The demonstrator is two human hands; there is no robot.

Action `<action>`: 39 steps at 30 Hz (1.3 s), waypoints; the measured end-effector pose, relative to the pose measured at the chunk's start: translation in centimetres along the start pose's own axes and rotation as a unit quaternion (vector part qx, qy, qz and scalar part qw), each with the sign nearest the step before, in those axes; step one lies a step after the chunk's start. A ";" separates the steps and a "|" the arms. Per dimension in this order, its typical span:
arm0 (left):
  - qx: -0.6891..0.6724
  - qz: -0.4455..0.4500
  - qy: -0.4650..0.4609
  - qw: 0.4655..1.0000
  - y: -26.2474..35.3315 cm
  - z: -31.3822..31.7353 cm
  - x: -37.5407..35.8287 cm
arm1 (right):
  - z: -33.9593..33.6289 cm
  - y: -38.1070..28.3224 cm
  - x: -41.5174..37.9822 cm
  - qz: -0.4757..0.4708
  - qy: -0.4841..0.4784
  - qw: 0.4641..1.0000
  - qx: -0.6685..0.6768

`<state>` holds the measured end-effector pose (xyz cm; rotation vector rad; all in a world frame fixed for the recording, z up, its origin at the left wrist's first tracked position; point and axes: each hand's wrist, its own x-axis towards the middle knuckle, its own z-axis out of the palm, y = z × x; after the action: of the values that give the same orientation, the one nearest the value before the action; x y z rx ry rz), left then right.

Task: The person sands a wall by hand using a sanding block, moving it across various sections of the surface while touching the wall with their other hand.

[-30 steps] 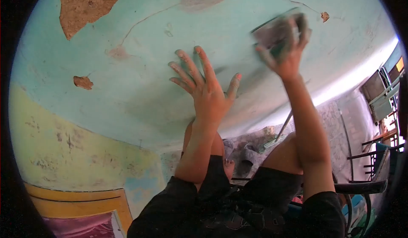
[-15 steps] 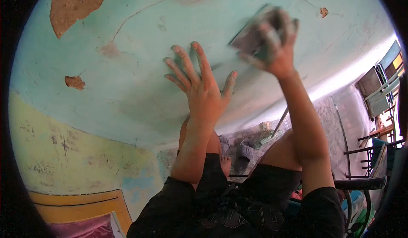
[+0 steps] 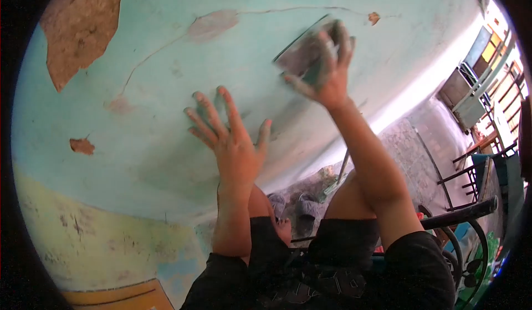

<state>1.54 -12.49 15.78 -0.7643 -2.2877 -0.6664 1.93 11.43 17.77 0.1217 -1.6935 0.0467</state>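
Note:
My right hand (image 3: 331,72) presses a dusty grey-brown sheet of sandpaper (image 3: 299,52) against the pale green wall (image 3: 233,55). Its dark upper edge shows, and the fingers, coated in whitish dust, are somewhat blurred. To the left and lower, my left hand (image 3: 233,144) lies on the same wall with its fingers spread and nothing in it. Above the left hand, a thin crack runs through a smoothed greyish patch (image 3: 213,25). Near the sandpaper's upper right, the crack meets a small chipped spot (image 3: 374,18).
A large bare brown patch (image 3: 83,27) and a smaller chip (image 3: 82,146) mark the wall at left. Yellow wall (image 3: 83,221) lies lower left. Slippers (image 3: 306,206) rest on the floor below. A black metal armrest (image 3: 463,213) and stacked furniture (image 3: 471,99) are at right.
The view has shifted, so wall marks appear lower and farther left. The right hand has slid the sandpaper slightly toward the right-hand chip. The left hand stays spread on the wall.

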 end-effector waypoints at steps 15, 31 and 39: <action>0.011 0.015 -0.006 1.000 -0.1 0.6 -0.1 | -0.3 -2.5 0.2 -0.041 -0.051 0.998 0.025; 0.019 0.015 -0.006 1.000 -0.2 0.7 -0.2 | 0.1 -2.6 -0.2 -0.016 -0.045 0.998 0.039; 0.014 0.014 -0.002 1.000 -0.1 0.7 -0.2 | -0.6 -1.8 0.2 -0.043 -0.043 0.997 0.046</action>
<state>1.33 -12.21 15.16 -0.7837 -2.2811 -0.6194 2.71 9.71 18.01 0.2693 -1.7700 0.0550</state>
